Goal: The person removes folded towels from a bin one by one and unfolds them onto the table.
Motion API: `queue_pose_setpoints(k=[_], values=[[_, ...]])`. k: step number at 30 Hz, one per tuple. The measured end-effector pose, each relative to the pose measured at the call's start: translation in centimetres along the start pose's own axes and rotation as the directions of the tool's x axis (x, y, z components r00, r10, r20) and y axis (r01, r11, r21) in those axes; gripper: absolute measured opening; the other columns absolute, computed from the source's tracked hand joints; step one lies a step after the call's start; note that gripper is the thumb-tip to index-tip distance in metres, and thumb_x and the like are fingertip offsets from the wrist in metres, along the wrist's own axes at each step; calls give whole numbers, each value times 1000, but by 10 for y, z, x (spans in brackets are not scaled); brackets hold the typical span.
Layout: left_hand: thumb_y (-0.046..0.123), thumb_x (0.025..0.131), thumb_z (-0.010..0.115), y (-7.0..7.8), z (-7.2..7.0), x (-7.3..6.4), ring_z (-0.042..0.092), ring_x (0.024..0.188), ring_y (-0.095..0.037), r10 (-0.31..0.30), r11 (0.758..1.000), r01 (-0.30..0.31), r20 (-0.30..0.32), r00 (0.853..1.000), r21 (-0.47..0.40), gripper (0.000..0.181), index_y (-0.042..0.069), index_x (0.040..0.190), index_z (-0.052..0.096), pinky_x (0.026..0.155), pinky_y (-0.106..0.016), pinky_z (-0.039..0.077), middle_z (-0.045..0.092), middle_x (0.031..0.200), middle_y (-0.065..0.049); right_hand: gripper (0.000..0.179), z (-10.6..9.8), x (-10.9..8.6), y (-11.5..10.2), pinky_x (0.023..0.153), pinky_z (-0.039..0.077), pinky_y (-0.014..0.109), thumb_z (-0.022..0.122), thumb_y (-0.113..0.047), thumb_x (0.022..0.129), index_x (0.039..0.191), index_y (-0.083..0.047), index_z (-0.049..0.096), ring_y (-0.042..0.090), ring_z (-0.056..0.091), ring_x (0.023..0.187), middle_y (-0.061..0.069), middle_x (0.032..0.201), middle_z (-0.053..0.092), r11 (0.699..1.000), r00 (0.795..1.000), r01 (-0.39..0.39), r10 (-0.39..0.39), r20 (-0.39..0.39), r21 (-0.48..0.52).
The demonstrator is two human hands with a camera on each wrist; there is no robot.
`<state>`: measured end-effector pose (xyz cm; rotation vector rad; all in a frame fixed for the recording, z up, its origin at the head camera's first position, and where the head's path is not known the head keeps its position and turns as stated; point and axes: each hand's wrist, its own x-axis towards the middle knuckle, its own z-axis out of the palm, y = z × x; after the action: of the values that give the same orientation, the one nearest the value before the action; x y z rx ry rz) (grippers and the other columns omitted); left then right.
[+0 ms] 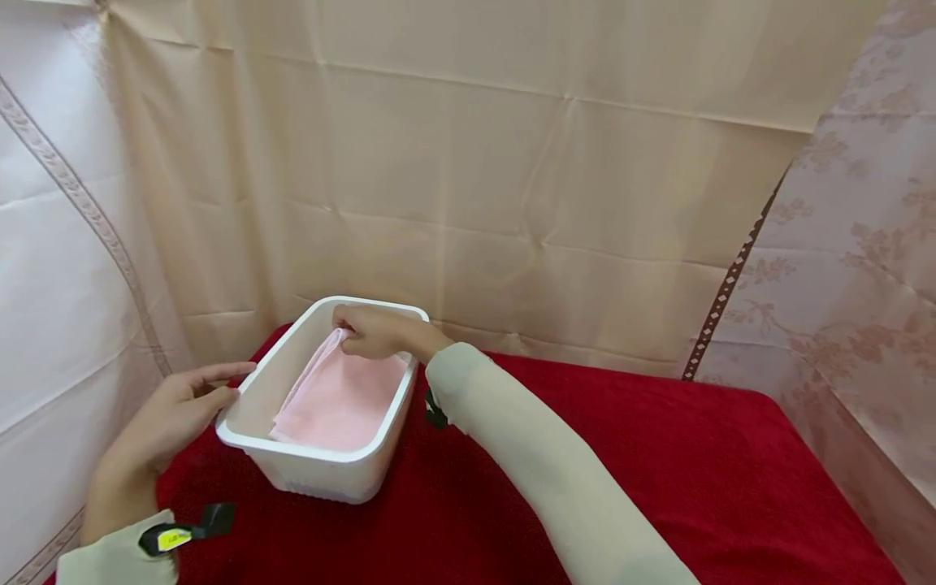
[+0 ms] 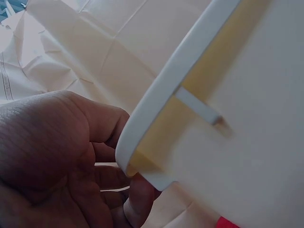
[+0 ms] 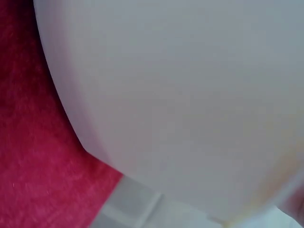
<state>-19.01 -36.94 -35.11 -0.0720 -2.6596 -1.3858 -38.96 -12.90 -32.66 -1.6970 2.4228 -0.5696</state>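
Note:
A white plastic basin [image 1: 314,471] stands on a red cloth, with a folded pink cloth [image 1: 336,406] lying inside it. My right hand [image 1: 380,331] reaches over the basin's right rim and pinches the upper edge of the pink cloth. At the basin's left rim, my left hand [image 1: 171,410] holds on with thumb and fingers. The left wrist view shows that hand [image 2: 61,152] close up, its fingers curled under the rim of the basin [image 2: 156,90]. In the right wrist view the basin's outer wall [image 3: 166,104] fills most of the picture, and the pink cloth is hidden.
The red cloth [image 1: 621,455] covers the table and stretches right of the basin. Beige curtain fabric [image 1: 497,187] hangs close behind. A white sheet [image 1: 66,268] hangs at the left, and a floral one [image 1: 863,301] at the right.

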Motion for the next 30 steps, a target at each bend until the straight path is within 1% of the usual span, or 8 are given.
queue_pose_setpoints(k=[6, 9, 12, 15, 20, 24, 27, 30], values=[[10, 103, 54, -2, -3, 2, 66, 83, -6, 34, 999, -34, -7, 999, 9, 37, -8, 135, 59, 69, -25, 54, 72, 102, 7, 9, -20, -12, -9, 71, 36, 20, 54, -4, 98, 106, -6, 51, 12, 41, 78, 2, 85, 43, 999, 998, -36, 36, -43, 3], [10, 103, 54, -3, -3, 3, 66, 82, -7, 43, 999, -43, -1, 999, -4, 37, -8, 134, 59, 69, -25, 54, 72, 102, 9, 8, -28, -17, -12, 72, 37, 20, 53, -4, 99, 107, -5, 52, 13, 43, 80, 3, 88, 47, 1000, 997, -12, 12, -77, -4], [10, 103, 54, -5, -2, 3, 67, 82, -8, 47, 999, -47, 4, 999, -15, 36, -8, 134, 59, 69, -25, 55, 72, 101, 10, 9, -35, -21, -16, 74, 38, 21, 54, -2, 99, 108, -2, 54, 14, 45, 82, 4, 90, 49, 999, 993, 21, -25, -116, -33], [10, 103, 54, -6, -1, 3, 66, 81, -8, 41, 999, -41, 6, 999, -5, 37, -8, 134, 59, 69, -25, 54, 71, 99, 11, 10, -44, -25, -21, 75, 39, 21, 56, -2, 99, 108, -1, 54, 14, 46, 82, 4, 90, 51, 997, 989, 34, -43, -138, -65], [10, 102, 55, -6, -2, 4, 65, 79, -7, 35, 999, -36, 3, 999, 20, 36, -6, 134, 60, 69, -24, 52, 73, 95, 8, 11, -60, -31, -31, 75, 39, 21, 55, -4, 100, 110, 0, 54, 15, 47, 81, 5, 89, 51, 995, 986, 37, -52, -158, -96], [12, 104, 54, -6, -3, 4, 66, 80, -9, 9, 1000, -9, 19, 1000, 17, 37, -5, 136, 59, 68, -27, 54, 73, 99, 1, 14, -75, -38, -41, 75, 40, 20, 54, -5, 101, 113, 1, 53, 15, 47, 82, 6, 92, 51, 995, 984, 26, -43, -172, -99], [14, 104, 55, -5, -3, 4, 65, 82, -8, -15, 999, 14, 31, 999, 31, 39, -5, 138, 58, 69, -27, 54, 73, 103, -4, 15, -85, -46, -48, 76, 41, 21, 54, -6, 101, 115, 1, 53, 15, 48, 83, 7, 93, 52, 995, 980, 16, -35, -197, -96], [14, 104, 55, -5, -3, 3, 65, 83, -8, -18, 999, 17, 36, 999, 32, 39, -6, 138, 57, 69, -27, 54, 73, 105, -6, 14, -96, -55, -54, 78, 41, 22, 55, -6, 100, 113, 0, 54, 16, 48, 84, 6, 93, 53, 994, 973, 18, -43, -228, -107]])
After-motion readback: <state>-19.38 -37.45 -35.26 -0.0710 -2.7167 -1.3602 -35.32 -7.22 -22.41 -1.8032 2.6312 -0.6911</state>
